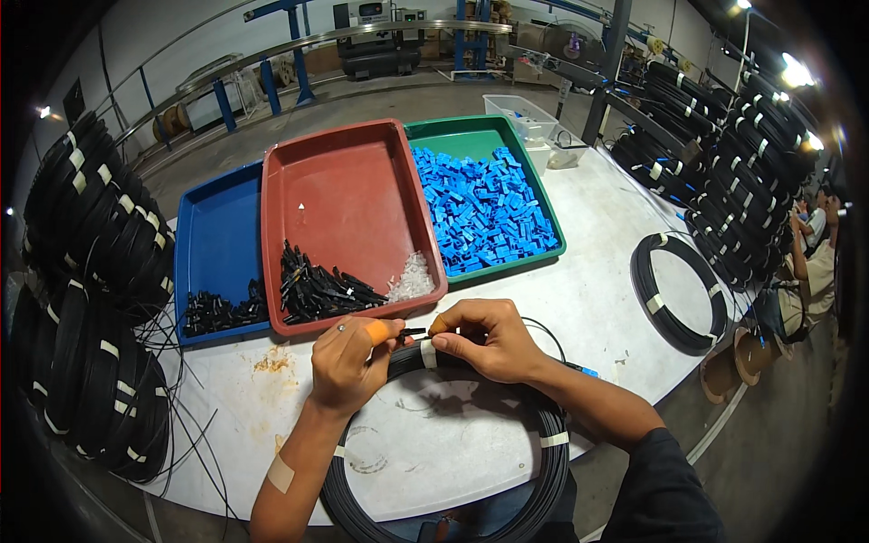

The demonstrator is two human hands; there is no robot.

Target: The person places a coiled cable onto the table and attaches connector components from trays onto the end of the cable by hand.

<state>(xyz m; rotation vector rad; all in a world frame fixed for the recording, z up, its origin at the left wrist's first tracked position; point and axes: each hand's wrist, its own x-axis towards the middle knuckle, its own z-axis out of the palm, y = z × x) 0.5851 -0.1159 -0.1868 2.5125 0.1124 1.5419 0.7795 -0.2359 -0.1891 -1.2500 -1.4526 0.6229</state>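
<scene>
My left hand [348, 362], an orange cover on one finger, pinches a small black connector part [413, 332] between thumb and fingertips. Close by on the right, my right hand [489, 339] is closed in a pinch, also with an orange finger cover. What its fingertips hold is hidden. Both hands are above the far side of a black cable coil [554, 471], bound with white tape, at the table's near edge. Beside my right forearm, a blue connector [584, 370] shows on a loose cable end.
Beyond my hands, a red tray [344, 199] holds black parts [326, 288] and clear bits [412, 279]. It overlaps a blue tray [217, 213] and a green tray [462, 136] of blue pieces [489, 208]. Cable coils are stacked left [90, 362] and right [751, 172]; another coil [649, 294] lies on the table [597, 217].
</scene>
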